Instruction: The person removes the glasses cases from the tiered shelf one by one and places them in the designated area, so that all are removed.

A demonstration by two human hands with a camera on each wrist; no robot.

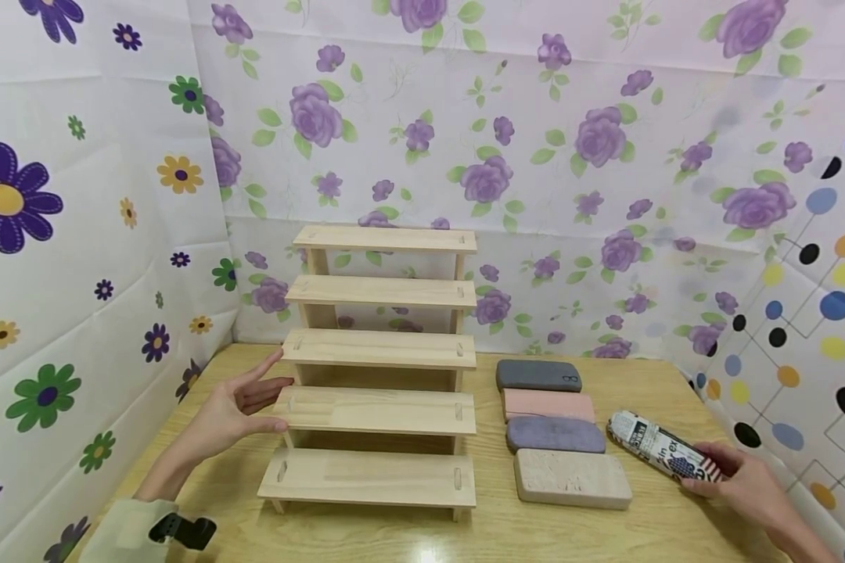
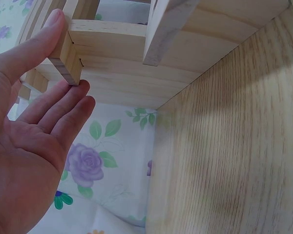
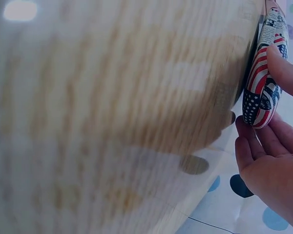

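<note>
A tiered wooden display shelf stands with its boards rising in steps toward the back. My left hand is at its left side, gripping the end of the second-lowest board between thumb and fingers; in the left wrist view, the thumb lies on one edge and fingertips touch the opposite corner. On the right, my right hand holds the near end of a glasses case printed with newsprint and flag patterns. The right wrist view shows the thumb over this glasses case and fingers curled behind its end.
Between shelf and right hand lies a column of glasses cases: grey, pink, purple and beige. Patterned cloth walls enclose the wooden table at the back and both sides.
</note>
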